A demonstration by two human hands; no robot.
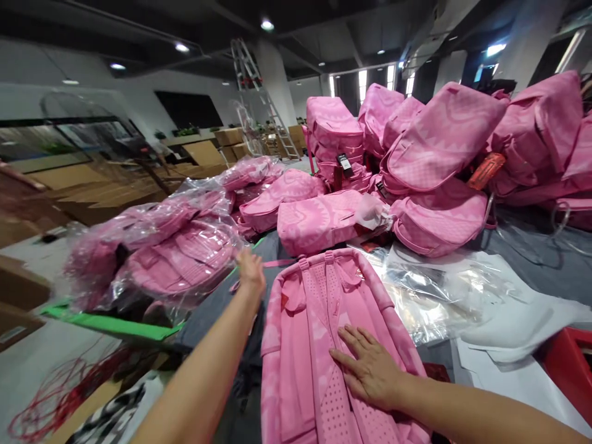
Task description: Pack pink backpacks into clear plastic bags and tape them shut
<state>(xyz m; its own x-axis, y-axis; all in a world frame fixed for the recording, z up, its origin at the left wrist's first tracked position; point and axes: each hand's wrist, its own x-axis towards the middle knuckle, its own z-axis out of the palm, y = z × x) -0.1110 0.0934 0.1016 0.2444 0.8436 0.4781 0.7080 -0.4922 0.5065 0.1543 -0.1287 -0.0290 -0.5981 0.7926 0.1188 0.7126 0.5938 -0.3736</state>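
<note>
A pink backpack (289,345) lies in front of me with its shoulder straps and padded back facing up. My right hand (367,367) rests flat on the straps, fingers spread. Off the bag's upper left side is my left hand (251,274), smeared by motion, so its grip is unclear. A thin pink strap (277,263) runs between that hand and the bag's top; I cannot tell whether the fingers hold it. Just left of the same hand sits a backpack in clear plastic (185,256).
Pink backpacks (444,135) are heaped at the back and right. Clear plastic bags (430,296) and white sheets (518,308) lie right of the bag, near a red bin (571,364). Left are a green edge (115,324), red cords (60,394) and cardboard boxes (18,283). A ladder (263,92) stands behind.
</note>
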